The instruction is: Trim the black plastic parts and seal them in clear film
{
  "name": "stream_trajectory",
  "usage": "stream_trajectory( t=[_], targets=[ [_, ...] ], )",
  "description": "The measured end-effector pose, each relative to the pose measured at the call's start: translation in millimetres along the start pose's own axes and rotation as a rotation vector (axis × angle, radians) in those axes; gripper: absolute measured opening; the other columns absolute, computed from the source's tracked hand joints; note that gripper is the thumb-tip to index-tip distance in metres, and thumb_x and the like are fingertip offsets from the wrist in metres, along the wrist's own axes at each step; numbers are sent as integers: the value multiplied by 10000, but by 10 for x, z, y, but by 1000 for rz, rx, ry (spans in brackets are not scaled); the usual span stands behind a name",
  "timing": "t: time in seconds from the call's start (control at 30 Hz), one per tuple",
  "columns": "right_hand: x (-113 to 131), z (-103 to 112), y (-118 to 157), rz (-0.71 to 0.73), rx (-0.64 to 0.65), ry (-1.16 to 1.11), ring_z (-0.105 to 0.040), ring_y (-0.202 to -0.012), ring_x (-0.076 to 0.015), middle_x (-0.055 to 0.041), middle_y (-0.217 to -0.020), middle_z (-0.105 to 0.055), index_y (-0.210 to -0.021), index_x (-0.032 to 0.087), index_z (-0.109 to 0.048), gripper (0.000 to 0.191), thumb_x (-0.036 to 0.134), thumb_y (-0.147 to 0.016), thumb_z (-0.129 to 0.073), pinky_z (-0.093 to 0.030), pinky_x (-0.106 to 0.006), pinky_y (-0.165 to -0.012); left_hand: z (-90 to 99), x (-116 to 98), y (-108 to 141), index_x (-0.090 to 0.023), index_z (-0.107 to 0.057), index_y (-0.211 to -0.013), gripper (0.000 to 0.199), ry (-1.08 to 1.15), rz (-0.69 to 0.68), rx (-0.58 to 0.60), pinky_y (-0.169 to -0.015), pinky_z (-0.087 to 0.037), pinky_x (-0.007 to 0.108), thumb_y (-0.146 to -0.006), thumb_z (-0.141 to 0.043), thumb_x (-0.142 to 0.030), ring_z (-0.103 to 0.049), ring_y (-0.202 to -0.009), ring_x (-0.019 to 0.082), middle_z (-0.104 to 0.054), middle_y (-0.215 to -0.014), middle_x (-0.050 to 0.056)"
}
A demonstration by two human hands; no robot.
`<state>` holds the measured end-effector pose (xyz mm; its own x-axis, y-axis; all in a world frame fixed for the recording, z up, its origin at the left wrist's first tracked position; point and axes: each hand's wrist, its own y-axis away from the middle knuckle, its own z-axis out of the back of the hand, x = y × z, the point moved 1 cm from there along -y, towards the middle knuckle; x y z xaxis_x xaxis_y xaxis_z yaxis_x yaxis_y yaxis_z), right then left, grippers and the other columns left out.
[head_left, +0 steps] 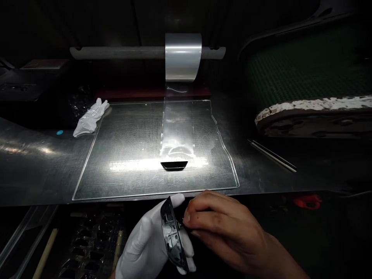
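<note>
My left hand (148,240), in a white glove, holds a black plastic part (173,238) with a pale inner side, tilted nearly upright below the bench's front edge. Right beside it, my bare right hand (223,226) has its thumb and fingers pinched together at the part's right edge; a small dark thing shows at the fingertips, too hidden to make out. A black trapezoid piece (174,166) lies on the clear sheet (128,135), at the lower end of a strip of clear film (178,124) that comes down from a roll (183,58).
A white glove (91,118) lies at the sheet's upper left, near a blue sticker (59,132). Thin sticks (273,155) rest on the right. A green conveyor belt (308,69) stands at the upper right. Below the bench are a tray of dark parts (90,248) and a red object (308,201).
</note>
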<state>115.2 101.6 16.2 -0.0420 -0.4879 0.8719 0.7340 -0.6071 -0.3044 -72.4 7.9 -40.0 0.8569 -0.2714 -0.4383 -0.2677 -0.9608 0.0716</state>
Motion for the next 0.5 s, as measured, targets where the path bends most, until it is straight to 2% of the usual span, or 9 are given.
stream_trajectory(
  t=[0.1,0.23,0.33,0.43,0.5],
  targets=[
    [-10,44,-4,38,72,62,-675,-982,-164,-57,-1121,-722,-1283,238,-664,416,13,-934,-681,-542,-283,-857,-31,17,27,-207,-523,-1507,536,-68,-16,39,-654,-581,248,-1057,-487,-497,-801,-831,230,-819,-959,144],
    [2,23,42,-21,89,-14,-674,-1031,-171,-57,-1161,-716,-1309,246,-652,410,47,-951,-669,-540,-279,-902,-79,73,19,-234,-629,-1389,404,-101,-51,-17,-686,-568,259,-1026,-601,-410,-796,-839,220,-831,-948,94],
    [-9,-34,76,-252,33,-203,-674,-962,-173,-33,-1094,-707,-1349,286,-617,377,188,-987,-662,-542,-284,-856,-76,109,10,-246,-649,-1369,392,-84,-86,-46,-692,-575,267,-1014,-621,-409,-791,-825,207,-830,-932,69],
    [-39,-114,59,-492,24,-394,-583,-783,-149,-10,-918,-638,-1104,248,-715,172,365,-990,-661,-484,-266,-699,-34,94,22,-270,-676,-1326,397,-102,-31,-96,-724,-587,297,-963,-699,-430,-791,-815,214,-829,-905,60],
    [-53,-157,27,-627,41,-514,-510,-710,-129,4,-821,-579,-927,205,-705,213,417,-939,-720,-427,-252,-634,2,61,38,-243,-707,-1267,472,-144,91,-160,-740,-601,349,-851,-835,-426,-790,-800,254,-821,-864,73]
  ],
)
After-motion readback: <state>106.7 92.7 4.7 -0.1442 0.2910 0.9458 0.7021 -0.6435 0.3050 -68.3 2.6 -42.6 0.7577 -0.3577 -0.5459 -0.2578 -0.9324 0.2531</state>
